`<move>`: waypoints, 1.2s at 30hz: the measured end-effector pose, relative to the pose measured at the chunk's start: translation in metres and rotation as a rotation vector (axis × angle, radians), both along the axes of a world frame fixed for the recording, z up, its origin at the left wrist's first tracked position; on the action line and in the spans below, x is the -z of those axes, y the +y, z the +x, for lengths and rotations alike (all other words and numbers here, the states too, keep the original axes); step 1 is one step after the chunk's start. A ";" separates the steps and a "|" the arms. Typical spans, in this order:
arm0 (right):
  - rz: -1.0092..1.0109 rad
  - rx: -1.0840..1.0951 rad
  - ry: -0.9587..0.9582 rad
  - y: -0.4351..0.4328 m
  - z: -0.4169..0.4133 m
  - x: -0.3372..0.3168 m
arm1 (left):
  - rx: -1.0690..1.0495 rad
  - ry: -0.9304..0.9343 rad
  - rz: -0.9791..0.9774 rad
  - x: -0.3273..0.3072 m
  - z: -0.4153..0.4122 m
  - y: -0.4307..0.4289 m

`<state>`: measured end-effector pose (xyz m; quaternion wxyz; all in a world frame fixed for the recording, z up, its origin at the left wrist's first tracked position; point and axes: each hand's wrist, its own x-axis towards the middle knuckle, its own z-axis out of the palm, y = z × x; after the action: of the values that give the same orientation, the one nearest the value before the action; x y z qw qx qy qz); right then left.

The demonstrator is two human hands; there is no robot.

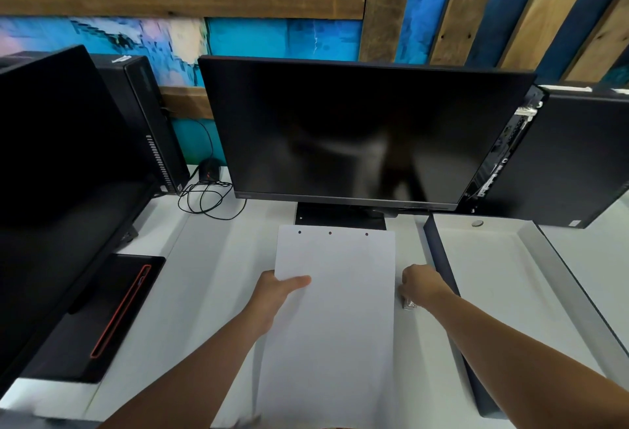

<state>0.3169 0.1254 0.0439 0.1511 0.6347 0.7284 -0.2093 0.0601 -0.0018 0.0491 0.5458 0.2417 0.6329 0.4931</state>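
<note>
My left hand pinches sheet at left edge; sheet mid-desk, before monitor. My right hand curls round small shiny block beside right edge. Hold sheet steady; lift block clear.

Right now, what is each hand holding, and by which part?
The left hand pinches the white sheet at its left edge, thumb on top. The right hand grips a small silvery object; which part cannot be told.

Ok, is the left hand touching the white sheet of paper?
Touching. Head view shows the left hand pinching the white sheet of paper, thumb on top at its left edge.
</note>
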 end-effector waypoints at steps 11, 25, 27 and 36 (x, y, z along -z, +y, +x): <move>0.085 0.632 0.996 -0.009 -0.029 -0.033 | -0.033 0.004 0.002 -0.004 -0.006 0.000; -0.423 0.544 1.396 -0.037 -0.033 -0.041 | -0.005 -0.063 0.052 -0.022 -0.004 -0.002; -0.430 0.553 1.389 -0.042 -0.035 -0.045 | 0.011 -0.064 0.060 -0.027 -0.005 -0.004; -0.236 0.441 1.468 -0.070 -0.041 -0.090 | 0.031 -0.052 0.199 -0.055 -0.015 -0.015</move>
<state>0.2755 0.0552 0.1340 -0.3487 0.4434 0.4715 -0.6778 0.0448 -0.0172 0.1037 0.5431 0.2916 0.5626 0.5509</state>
